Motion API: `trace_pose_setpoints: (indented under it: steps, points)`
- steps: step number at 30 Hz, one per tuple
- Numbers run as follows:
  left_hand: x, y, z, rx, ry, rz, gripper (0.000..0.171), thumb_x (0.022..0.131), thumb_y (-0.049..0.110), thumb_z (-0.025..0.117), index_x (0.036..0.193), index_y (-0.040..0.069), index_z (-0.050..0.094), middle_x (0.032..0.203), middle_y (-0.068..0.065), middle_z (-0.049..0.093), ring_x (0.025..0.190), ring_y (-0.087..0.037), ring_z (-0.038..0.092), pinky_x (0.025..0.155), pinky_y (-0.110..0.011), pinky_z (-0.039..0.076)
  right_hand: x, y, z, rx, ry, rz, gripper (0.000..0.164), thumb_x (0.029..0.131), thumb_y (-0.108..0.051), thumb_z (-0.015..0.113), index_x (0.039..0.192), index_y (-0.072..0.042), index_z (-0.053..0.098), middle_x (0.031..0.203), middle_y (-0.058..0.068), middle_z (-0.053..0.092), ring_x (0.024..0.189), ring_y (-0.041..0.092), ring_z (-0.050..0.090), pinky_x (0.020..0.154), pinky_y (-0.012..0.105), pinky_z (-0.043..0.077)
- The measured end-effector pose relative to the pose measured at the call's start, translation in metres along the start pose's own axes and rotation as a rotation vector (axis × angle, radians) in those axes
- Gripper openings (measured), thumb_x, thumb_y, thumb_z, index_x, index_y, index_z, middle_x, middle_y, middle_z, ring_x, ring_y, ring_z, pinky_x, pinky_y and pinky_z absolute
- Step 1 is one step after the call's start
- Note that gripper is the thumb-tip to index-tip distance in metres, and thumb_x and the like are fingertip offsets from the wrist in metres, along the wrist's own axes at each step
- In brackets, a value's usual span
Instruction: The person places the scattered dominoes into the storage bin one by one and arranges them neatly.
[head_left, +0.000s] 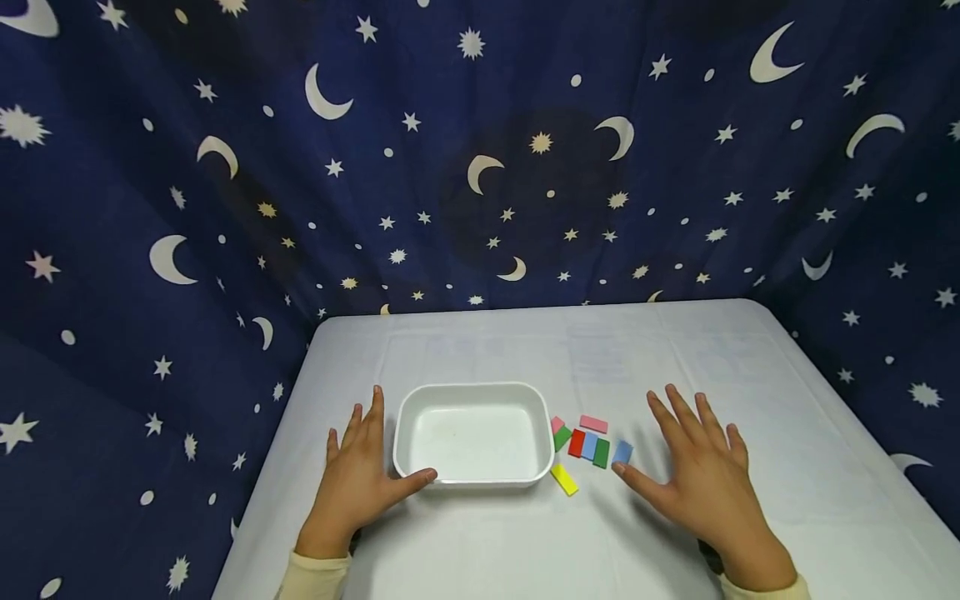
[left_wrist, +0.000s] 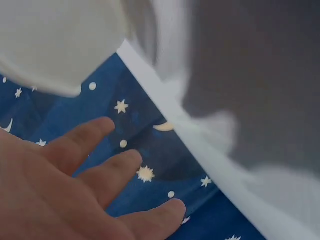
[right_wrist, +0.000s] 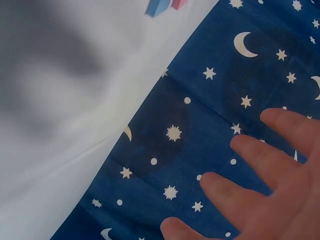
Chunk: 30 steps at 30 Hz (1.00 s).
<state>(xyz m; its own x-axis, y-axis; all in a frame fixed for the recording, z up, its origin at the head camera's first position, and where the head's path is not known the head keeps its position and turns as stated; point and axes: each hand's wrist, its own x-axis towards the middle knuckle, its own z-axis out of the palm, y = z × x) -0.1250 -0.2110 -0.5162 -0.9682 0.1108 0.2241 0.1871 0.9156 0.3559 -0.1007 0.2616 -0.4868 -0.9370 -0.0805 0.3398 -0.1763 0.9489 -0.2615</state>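
A white rectangular dish [head_left: 474, 482] stands on the table with nothing inside. My left hand [head_left: 358, 479] is at its left side, fingers spread, the thumb overlapping the dish's front left corner in the head view. In the left wrist view the dish [left_wrist: 55, 40] fills the upper left, above the spread fingers of that hand [left_wrist: 65, 195]. To the right of the dish lie several small coloured blocks: red [head_left: 576, 442], yellow [head_left: 564, 479], pink [head_left: 593, 424], green [head_left: 601, 452] and blue [head_left: 622, 452]. My right hand [head_left: 705, 479] hovers right of them, fingers spread, thumb tip close to the blue block.
A white cloth covers the table [head_left: 480, 550]. Behind it and along both sides hangs a dark blue curtain [head_left: 420, 175] printed with moons and stars. Another pink block and a green block [head_left: 562, 438] lie against the dish's right wall.
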Motion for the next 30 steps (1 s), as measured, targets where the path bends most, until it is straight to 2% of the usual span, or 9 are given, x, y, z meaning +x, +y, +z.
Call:
trace_pose_setpoints:
  steps: [3, 8, 13, 18, 21, 25, 28, 30]
  points:
    - [0.001, 0.005, 0.008, -0.015, -0.039, -0.018, 0.151, 0.064, 0.096, 0.069, 0.170, 0.021, -0.009, 0.169, -0.012, 0.035, 0.156, -0.042, 0.028, 0.111, -0.082, 0.016, 0.001, -0.004, 0.002, 0.015, -0.012, -0.002, 0.115, 0.076, -0.080, 0.077, 0.165, -0.020, 0.038, 0.170, 0.015, 0.031, 0.157, 0.049, 0.016, 0.114, 0.081, -0.003]
    - [-0.002, 0.008, 0.017, -0.026, -0.127, -0.066, 0.156, 0.059, 0.099, 0.068, 0.169, 0.023, -0.013, 0.169, -0.013, 0.034, 0.156, -0.038, 0.030, 0.109, -0.085, 0.015, 0.000, -0.010, 0.004, 0.038, -0.043, -0.016, 0.114, 0.075, -0.079, 0.078, 0.165, -0.020, 0.040, 0.168, 0.015, 0.035, 0.157, 0.048, 0.017, 0.112, 0.083, 0.002]
    - [-0.003, 0.008, 0.017, -0.035, -0.150, -0.080, 0.157, 0.058, 0.100, 0.068, 0.169, 0.023, -0.012, 0.166, -0.014, 0.038, 0.154, -0.036, 0.035, 0.106, -0.088, 0.019, 0.006, -0.018, 0.006, 0.036, -0.079, -0.051, 0.107, 0.076, -0.071, 0.084, 0.161, -0.018, 0.047, 0.164, 0.013, 0.043, 0.153, 0.049, 0.027, 0.108, 0.085, 0.013]
    - [0.000, 0.008, 0.014, -0.043, -0.170, -0.082, 0.152, 0.062, 0.100, 0.065, 0.171, 0.020, -0.004, 0.162, -0.016, 0.045, 0.149, -0.039, 0.042, 0.101, -0.090, 0.023, 0.017, -0.025, 0.011, 0.013, -0.176, -0.066, 0.095, 0.077, -0.056, 0.089, 0.155, -0.013, 0.054, 0.154, 0.012, 0.057, 0.146, 0.050, 0.039, 0.105, 0.082, 0.025]
    - [0.002, 0.009, 0.011, -0.043, -0.179, -0.087, 0.151, 0.063, 0.100, 0.064, 0.171, 0.018, -0.001, 0.160, -0.017, 0.047, 0.147, -0.041, 0.044, 0.099, -0.090, 0.025, 0.023, -0.027, 0.015, 0.004, -0.240, -0.063, 0.091, 0.078, -0.049, 0.090, 0.153, -0.011, 0.056, 0.144, 0.014, 0.065, 0.136, 0.048, 0.053, 0.101, 0.077, 0.037]
    - [0.003, 0.012, 0.009, -0.066, -0.204, -0.094, 0.151, 0.064, 0.098, 0.067, 0.171, 0.016, -0.001, 0.158, -0.020, 0.048, 0.147, -0.043, 0.044, 0.097, -0.090, 0.027, 0.026, -0.025, 0.019, 0.007, -0.330, -0.028, 0.091, 0.077, -0.041, 0.093, 0.153, -0.006, 0.055, 0.139, 0.019, 0.067, 0.126, 0.044, 0.063, 0.094, 0.069, 0.050]
    - [0.002, 0.015, 0.010, -0.086, -0.222, -0.100, 0.150, 0.064, 0.096, 0.068, 0.171, 0.017, -0.001, 0.157, -0.021, 0.049, 0.147, -0.045, 0.043, 0.096, -0.091, 0.026, 0.024, -0.021, 0.023, 0.006, -0.385, 0.008, 0.094, 0.077, -0.039, 0.094, 0.154, -0.005, 0.053, 0.141, 0.020, 0.065, 0.125, 0.044, 0.064, 0.094, 0.066, 0.052]
    - [0.001, 0.017, 0.011, -0.091, -0.234, -0.111, 0.151, 0.063, 0.097, 0.068, 0.171, 0.019, -0.001, 0.159, -0.018, 0.047, 0.148, -0.045, 0.041, 0.097, -0.092, 0.024, 0.022, -0.019, 0.025, -0.003, -0.391, 0.013, 0.095, 0.075, -0.039, 0.095, 0.154, -0.006, 0.054, 0.137, 0.020, 0.067, 0.121, 0.043, 0.066, 0.091, 0.065, 0.053]
